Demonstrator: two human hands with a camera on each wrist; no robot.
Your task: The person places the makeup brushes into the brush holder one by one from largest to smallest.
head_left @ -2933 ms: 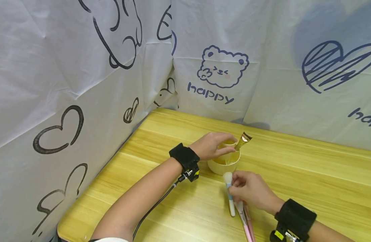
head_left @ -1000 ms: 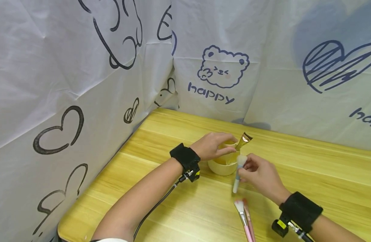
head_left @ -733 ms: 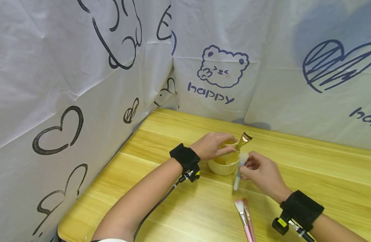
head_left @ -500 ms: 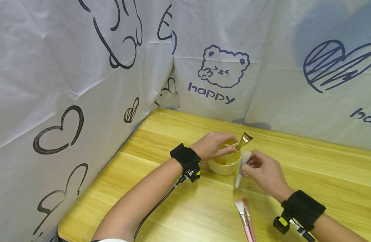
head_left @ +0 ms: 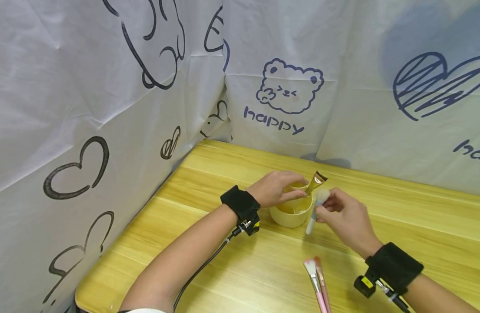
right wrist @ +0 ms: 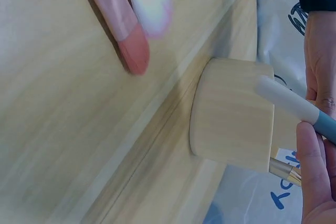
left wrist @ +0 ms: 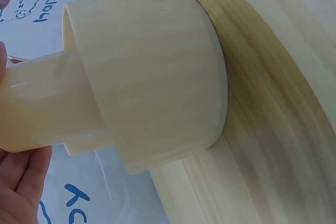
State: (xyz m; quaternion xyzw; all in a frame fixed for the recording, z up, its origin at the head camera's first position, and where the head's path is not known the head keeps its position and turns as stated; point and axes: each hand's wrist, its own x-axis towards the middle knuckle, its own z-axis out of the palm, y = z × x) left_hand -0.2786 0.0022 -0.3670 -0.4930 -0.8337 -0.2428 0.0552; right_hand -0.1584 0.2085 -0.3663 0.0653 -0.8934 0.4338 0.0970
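A cream two-tier holder [head_left: 288, 219] stands on the table, a taller cylinder [left wrist: 50, 98] rising from its wide cup. My left hand [head_left: 274, 189] grips that cylinder near its top, thumb and fingers on opposite sides. One gold-ferruled flat brush [head_left: 314, 182] leans in the wide cup, bristles up. My right hand [head_left: 350, 219] pinches a makeup brush [head_left: 312, 221] with pale bristles, a blue middle and a white handle end. It is tilted, bristles up, just right of the cup's rim. The right wrist view shows the white handle end overlapping the cup.
Two pink-handled brushes, one white-tipped [head_left: 311, 269] and one reddish-tipped [head_left: 320, 274], lie side by side on the wooden table [head_left: 224, 278] nearer me. White sheets with drawings [head_left: 283, 26] hang behind and to the left. A cable [head_left: 202, 263] runs along my left forearm.
My right hand has carried the pale-bristled brush away from the pink brushes, farther back and rightward to the cup's right side. My left hand keeps its place on the holder.
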